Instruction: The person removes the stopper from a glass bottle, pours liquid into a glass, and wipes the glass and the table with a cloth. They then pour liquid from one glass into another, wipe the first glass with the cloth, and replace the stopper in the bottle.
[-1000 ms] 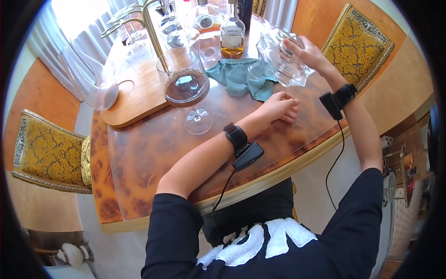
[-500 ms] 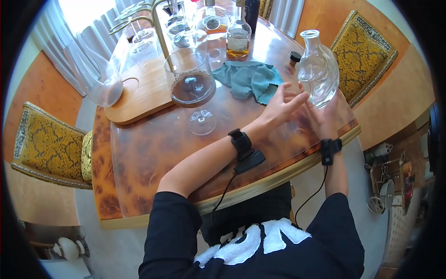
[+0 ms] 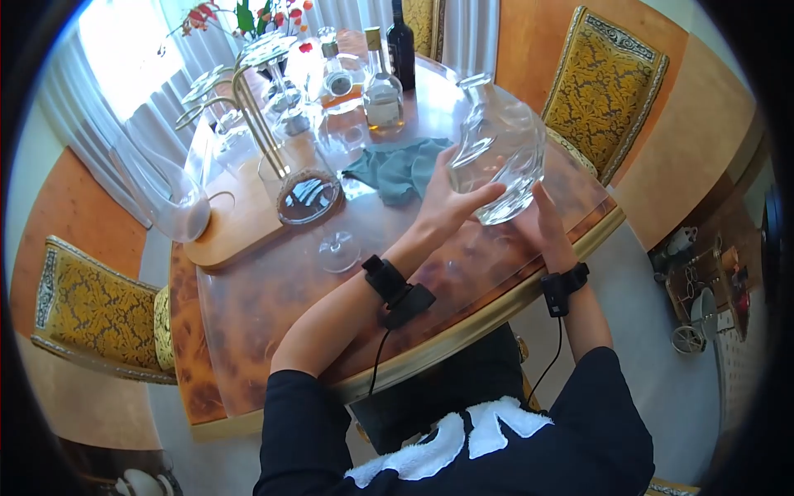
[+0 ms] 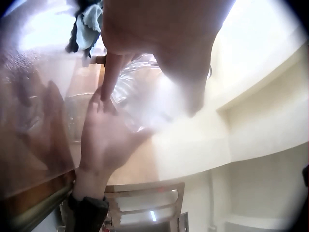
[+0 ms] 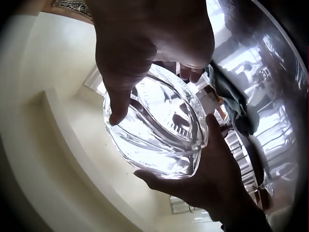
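Observation:
In the head view I hold a clear, swirled-glass decanter [image 3: 500, 149] above the table's right side, its neck leaning to the left. My left hand [image 3: 451, 202] grips its lower left side, thumb across the front. My right hand [image 3: 546, 223] holds it low on the right. The right wrist view shows the ribbed glass base [image 5: 159, 125] between both hands, with thumbs and fingers bent around it. No liquid shows inside the decanter. A crumpled teal cloth [image 3: 389, 169] lies on the table just beyond my left hand.
Left of my hands stands a large stemmed glass of dark liquid [image 3: 310, 198]. Beyond it are a wooden stand [image 3: 231, 219] with brass arms, a tilted clear glass vessel [image 3: 178, 211], an amber liquor bottle [image 3: 382, 103] and a dark bottle [image 3: 401, 50]. A patterned chair [image 3: 608, 91] is at right.
The decanter went from lying tipped over in my right hand to upright at the right, then leftward. My left hand rose from the table and took hold of it too.

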Demonstrator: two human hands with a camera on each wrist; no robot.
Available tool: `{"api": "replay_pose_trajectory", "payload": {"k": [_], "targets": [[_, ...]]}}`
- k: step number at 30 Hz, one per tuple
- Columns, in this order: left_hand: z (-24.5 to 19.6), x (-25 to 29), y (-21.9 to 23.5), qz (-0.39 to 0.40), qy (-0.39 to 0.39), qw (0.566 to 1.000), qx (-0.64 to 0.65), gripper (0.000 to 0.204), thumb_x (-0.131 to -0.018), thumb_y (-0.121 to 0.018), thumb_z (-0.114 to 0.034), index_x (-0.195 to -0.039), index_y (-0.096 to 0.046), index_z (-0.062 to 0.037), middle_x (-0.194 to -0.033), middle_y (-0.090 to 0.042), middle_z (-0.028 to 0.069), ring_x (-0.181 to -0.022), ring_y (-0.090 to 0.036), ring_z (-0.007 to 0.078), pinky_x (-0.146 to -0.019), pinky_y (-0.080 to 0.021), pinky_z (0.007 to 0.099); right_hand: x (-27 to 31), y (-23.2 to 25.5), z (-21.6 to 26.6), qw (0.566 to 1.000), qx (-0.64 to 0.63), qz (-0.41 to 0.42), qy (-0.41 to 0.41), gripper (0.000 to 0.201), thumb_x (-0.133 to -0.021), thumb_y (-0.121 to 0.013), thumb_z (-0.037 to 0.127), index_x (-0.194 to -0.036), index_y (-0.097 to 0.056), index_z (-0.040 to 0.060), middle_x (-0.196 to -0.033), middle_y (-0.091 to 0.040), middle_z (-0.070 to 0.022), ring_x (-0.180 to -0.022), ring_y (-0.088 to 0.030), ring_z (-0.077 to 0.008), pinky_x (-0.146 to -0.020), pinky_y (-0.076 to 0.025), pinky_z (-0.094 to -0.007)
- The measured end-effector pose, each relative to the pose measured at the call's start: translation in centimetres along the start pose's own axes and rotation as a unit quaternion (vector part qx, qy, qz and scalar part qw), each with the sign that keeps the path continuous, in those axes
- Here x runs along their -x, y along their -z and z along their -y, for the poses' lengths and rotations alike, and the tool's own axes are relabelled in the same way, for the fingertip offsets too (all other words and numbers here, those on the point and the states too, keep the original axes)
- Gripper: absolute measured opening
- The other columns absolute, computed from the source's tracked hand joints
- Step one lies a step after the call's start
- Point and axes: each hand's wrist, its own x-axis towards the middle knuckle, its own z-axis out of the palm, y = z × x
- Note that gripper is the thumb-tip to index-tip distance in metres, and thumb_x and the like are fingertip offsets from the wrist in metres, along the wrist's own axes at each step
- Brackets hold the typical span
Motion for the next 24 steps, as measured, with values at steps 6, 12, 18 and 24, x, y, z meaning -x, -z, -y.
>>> {"api": "replay_pose_trajectory", "payload": {"k": [6,12,18,24], "targets": [[3.0,0.8,-0.5,0.007,-0.094,0.98,-0.177,0.097,-0.069,-0.09,-0.025,-0.142,-0.03,0.0016,-0.134,-0.05,0.0194,-0.123,-0.054,0.0258,-0.104,-0.044,0.0359,-0.6,1.2,3.4,0.998,0.007,0.012,-0.061,0.075,-0.086,-0.077,0.02,-0.143,-0.032,-0.0011,-0.132,-0.052,-0.0197,-0.125,-0.053,-0.0296,-0.108,-0.044,-0.0438],[2.2,0.5,-0.6,-0.012,-0.12,0.967,-0.225,0.096,-0.066,-0.09,-0.025,-0.138,-0.034,0.0041,-0.131,-0.053,0.0202,-0.122,-0.054,0.0251,-0.106,-0.041,0.0356,-2.1,2.9,3.8,0.993,0.096,0.049,-0.048,0.078,-0.083,-0.08,0.017,-0.142,-0.031,0.001,-0.132,-0.048,-0.0168,-0.125,-0.052,-0.0275,-0.107,-0.044,-0.0419],[3.4,-0.1,0.1,-0.034,-0.119,0.944,-0.305,0.094,-0.065,-0.091,-0.024,-0.136,-0.037,0.0039,-0.125,-0.059,0.0201,-0.115,-0.059,0.0255,-0.103,-0.044,0.0362,-3.2,3.7,5.2,0.976,0.207,0.049,-0.051,0.081,-0.078,-0.086,0.023,-0.138,-0.037,0.0025,-0.126,-0.048,-0.006,-0.121,-0.049,-0.0193,-0.104,-0.04,-0.0313],[4.7,-0.4,0.2,-0.047,-0.107,0.958,-0.262,0.097,-0.064,-0.09,-0.033,-0.137,-0.038,0.003,-0.121,-0.062,0.0239,-0.111,-0.062,0.0317,-0.097,-0.047,0.0389,-3.9,4.7,5.0,0.965,0.23,0.079,-0.097,0.089,-0.076,-0.087,0.029,-0.142,-0.036,0.0001,-0.136,-0.043,-0.0073,-0.128,-0.043,-0.0185,-0.108,-0.036,-0.0323]]}}
